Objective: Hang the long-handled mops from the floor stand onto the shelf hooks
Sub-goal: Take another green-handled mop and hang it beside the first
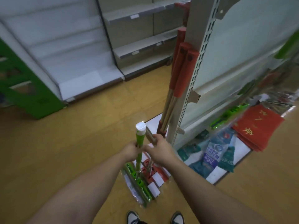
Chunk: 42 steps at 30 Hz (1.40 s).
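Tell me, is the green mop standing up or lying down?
Standing up. The green mop rises from the floor, gripped by the left hand.

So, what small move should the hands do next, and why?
Probably lift the green-handled mop straight up. The left hand already grips it, its head still rests on the floor, and the right hand holds a neighbouring grey handle aside.

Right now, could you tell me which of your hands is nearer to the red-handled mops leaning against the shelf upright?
Right. The right hand grips a grey handle just below-left of the red-handled mops; the left hand, on the green mop handle, sits farther left.
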Tool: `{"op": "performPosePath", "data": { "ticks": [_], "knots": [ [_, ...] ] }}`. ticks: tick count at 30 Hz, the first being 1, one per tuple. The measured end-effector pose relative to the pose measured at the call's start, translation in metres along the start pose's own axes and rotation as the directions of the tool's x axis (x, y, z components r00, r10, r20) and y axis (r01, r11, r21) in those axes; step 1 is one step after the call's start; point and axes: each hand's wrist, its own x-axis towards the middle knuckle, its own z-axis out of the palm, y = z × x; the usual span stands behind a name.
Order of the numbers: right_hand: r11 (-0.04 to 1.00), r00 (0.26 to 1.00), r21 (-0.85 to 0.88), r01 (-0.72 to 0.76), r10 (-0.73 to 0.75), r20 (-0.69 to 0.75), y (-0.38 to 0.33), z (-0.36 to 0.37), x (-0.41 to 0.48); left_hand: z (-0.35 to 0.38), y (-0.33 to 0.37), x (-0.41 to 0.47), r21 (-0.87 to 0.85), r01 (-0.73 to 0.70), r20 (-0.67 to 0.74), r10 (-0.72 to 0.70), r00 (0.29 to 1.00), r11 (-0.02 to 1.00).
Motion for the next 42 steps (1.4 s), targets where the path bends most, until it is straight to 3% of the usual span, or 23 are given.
{"op": "performPosePath", "data": {
  "ticks": [6, 8, 9, 10, 11, 12, 15, 24, 27, 29, 32, 36, 42],
  "knots": [
    [0.987, 0.987, -0.08, 0.139, -0.131, 0.095, 0.004, 0.038, -0.029, 0.015, -0.014, -0.068, 0.144, 0.014, -0.137, 0.006, 0.991, 0.99],
    [0.982, 0.979, -0.05, 0.18, -0.173, 0.111, 0.003, 0.044, -0.042, 0.02, -0.009, -0.087, -0.229, 0.048, -0.216, -0.099, 0.971, 0.972],
    [0.979, 0.975, -0.032, 0.199, -0.195, 0.108, 0.002, 0.047, -0.048, 0.021, -0.011, -0.092, -0.332, 0.055, -0.193, -0.125, 0.973, 0.942],
    [0.975, 0.971, -0.019, 0.22, -0.217, 0.101, 0.0, 0.048, -0.055, 0.02, -0.012, -0.1, -0.221, 0.053, -0.195, -0.097, 0.976, 0.974],
    [0.972, 0.968, -0.011, 0.236, -0.234, 0.094, -0.001, 0.049, -0.061, 0.016, -0.015, -0.112, 0.059, 0.086, -0.197, -0.073, 0.978, 0.995],
    [0.969, 0.965, -0.006, 0.249, -0.247, 0.088, -0.003, 0.049, -0.066, 0.013, -0.024, -0.117, 0.223, 0.087, -0.191, -0.044, 0.981, 0.971],
    [0.961, 0.957, 0.015, 0.276, -0.276, 0.087, -0.008, 0.05, -0.078, 0.008, -0.032, -0.128, 0.251, 0.135, -0.22, -0.08, 0.972, 0.959],
    [0.929, 0.929, 0.006, 0.369, -0.369, -0.02, -0.036, 0.087, -0.143, -0.016, -0.047, -0.198, 0.268, -0.057, -0.255, 0.127, 0.958, 0.962],
    [0.921, 0.917, 0.025, 0.388, -0.383, -0.111, -0.041, 0.097, -0.167, -0.023, -0.05, -0.224, 0.192, -0.152, -0.23, 0.195, 0.953, 0.97],
    [0.913, 0.901, 0.057, 0.404, -0.387, -0.196, -0.044, 0.099, -0.181, -0.026, -0.047, -0.24, 0.048, -0.235, -0.237, 0.24, 0.941, 0.971],
    [0.899, 0.871, 0.086, 0.43, -0.388, -0.301, -0.051, 0.09, -0.2, -0.024, -0.038, -0.257, -0.145, -0.35, -0.239, 0.311, 0.92, 0.925],
    [0.854, 0.82, 0.151, 0.498, -0.407, -0.403, -0.057, 0.062, -0.23, -0.017, -0.022, -0.271, -0.269, -0.453, -0.16, 0.424, 0.891, 0.85],
    [0.786, 0.741, 0.186, 0.59, -0.435, -0.512, -0.051, 0.024, -0.274, -0.004, 0.008, -0.289, -0.41, -0.484, -0.053, 0.51, 0.859, 0.773]
  ]
}}
